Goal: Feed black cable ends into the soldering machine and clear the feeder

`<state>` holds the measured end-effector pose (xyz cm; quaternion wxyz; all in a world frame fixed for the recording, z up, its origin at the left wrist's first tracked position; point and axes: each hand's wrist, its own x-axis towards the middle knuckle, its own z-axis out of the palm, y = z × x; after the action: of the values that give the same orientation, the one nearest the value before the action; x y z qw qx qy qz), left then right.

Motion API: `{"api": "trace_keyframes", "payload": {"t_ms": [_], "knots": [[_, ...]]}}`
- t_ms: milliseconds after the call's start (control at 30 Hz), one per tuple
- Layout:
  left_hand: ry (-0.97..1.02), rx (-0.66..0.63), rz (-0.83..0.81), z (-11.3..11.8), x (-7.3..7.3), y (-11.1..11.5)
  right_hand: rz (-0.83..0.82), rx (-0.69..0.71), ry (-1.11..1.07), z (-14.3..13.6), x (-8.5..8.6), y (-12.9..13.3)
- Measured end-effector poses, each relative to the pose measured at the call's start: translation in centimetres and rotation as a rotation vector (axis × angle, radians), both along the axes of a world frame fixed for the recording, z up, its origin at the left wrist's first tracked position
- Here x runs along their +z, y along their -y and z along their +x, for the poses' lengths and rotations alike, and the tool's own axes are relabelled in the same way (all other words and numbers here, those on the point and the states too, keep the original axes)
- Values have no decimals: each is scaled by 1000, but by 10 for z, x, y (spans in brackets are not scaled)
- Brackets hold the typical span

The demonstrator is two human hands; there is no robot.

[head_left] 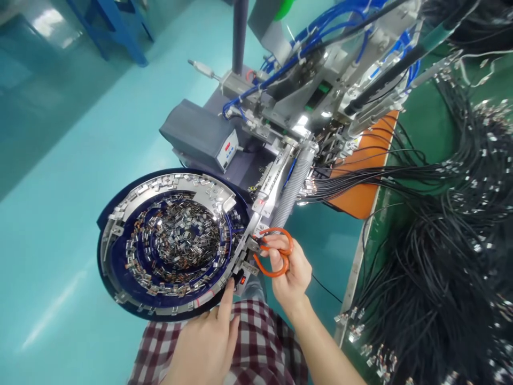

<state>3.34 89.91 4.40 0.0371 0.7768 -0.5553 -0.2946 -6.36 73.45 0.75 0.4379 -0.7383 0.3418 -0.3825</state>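
Observation:
In the head view my right hand (292, 267) grips a pair of scissors (290, 241) by its orange loop handles. Their blades point toward the metal feed track (269, 192), and the tips are hard to make out. My left hand (210, 337) stretches its index finger to a small box with a red-lit switch (242, 279), at the lower rim of the round feeder bowl (132, 206); whether the fingertip presses anything is unclear. Many small metal connector shells (186, 235) lie in the bowl and along its spiral ledge.
A grey control box (198, 133) with a red display stands behind the bowl. The machine (316, 85) with blue air tubes rises at the back. Black cables (433, 256) with metal ends heap on the green table at right, some running over an orange panel (356, 187).

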Motion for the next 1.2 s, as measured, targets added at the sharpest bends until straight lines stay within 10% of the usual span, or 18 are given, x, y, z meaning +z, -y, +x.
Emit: {"api": "trace_keyframes", "payload": {"t_ms": [1200], "knots": [[72, -18, -88, -2, -7, -1, 26, -110, 102, -8, 9, 2]]}}
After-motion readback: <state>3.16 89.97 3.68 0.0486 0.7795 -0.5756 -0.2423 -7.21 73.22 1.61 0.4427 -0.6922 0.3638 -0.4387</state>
